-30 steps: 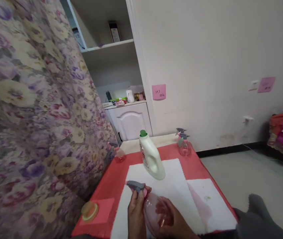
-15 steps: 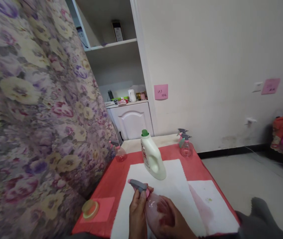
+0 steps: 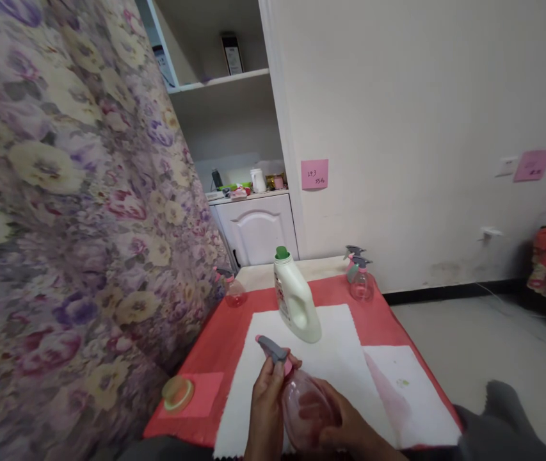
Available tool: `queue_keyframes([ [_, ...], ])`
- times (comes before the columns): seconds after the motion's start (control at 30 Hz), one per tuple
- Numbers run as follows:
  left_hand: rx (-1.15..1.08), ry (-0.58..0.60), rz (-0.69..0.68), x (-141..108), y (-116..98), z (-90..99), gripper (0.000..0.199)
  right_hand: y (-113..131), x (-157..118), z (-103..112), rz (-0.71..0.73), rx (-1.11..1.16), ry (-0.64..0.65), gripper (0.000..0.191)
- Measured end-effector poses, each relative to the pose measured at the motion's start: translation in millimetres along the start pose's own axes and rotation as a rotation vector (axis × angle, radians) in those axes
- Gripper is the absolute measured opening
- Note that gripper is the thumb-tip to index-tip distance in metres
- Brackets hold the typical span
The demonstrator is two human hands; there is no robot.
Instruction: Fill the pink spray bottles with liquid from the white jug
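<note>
A clear pink spray bottle (image 3: 301, 400) with a grey trigger head (image 3: 273, 349) is held tilted between both hands, low over the table. My left hand (image 3: 267, 394) closes around its pink collar, just under the trigger head. Around the round body wraps my right hand (image 3: 342, 413), its fingers showing through the clear wall. Just beyond the hands stands a pale green detergent jug (image 3: 296, 301) with a green cap, on a white cloth (image 3: 248, 384).
More spray bottles stand at the back right (image 3: 361, 285) and back left (image 3: 235, 293) of the red-covered table. A yellowish round lid (image 3: 176, 393) sits on pink paper at left. A stained white sheet (image 3: 400, 384) lies at right. A floral curtain (image 3: 85, 256) hangs at left.
The spray bottle has tilted slightly, its trigger head shifting a little right and pointing more upward. Both hands keep hold of it. The view has moved slightly.
</note>
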State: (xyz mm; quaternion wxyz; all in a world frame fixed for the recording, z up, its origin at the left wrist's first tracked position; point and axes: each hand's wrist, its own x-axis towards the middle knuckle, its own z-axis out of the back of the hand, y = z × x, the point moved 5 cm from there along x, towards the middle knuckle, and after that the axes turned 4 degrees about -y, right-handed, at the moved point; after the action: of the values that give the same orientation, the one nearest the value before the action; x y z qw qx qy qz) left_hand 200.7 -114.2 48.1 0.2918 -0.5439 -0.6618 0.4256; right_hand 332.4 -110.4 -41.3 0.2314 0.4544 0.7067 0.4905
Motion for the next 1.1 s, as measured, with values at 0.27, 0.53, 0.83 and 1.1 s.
queue_keyframes([
  [0.27, 0.070, -0.083, -0.089, 6, 4, 7.7, 0.041, -10, -2, 1, 0.077, -0.386, -0.354, 0.094],
  [0.53, 0.050, -0.085, -0.145, 11, -21, 9.2, 0.044, -17, -1, 7, 0.046, -0.304, -0.410, 0.095],
  [0.83, 0.060, -0.006, -0.289, 13, -72, 12.4, 0.037, -10, -4, 9, 0.020, -0.431, -0.479, 0.091],
  [1.1, 0.184, 0.086, -0.443, 25, -131, 8.3, 0.036, -16, -4, 15, 0.015, -0.502, -0.496, 0.089],
])
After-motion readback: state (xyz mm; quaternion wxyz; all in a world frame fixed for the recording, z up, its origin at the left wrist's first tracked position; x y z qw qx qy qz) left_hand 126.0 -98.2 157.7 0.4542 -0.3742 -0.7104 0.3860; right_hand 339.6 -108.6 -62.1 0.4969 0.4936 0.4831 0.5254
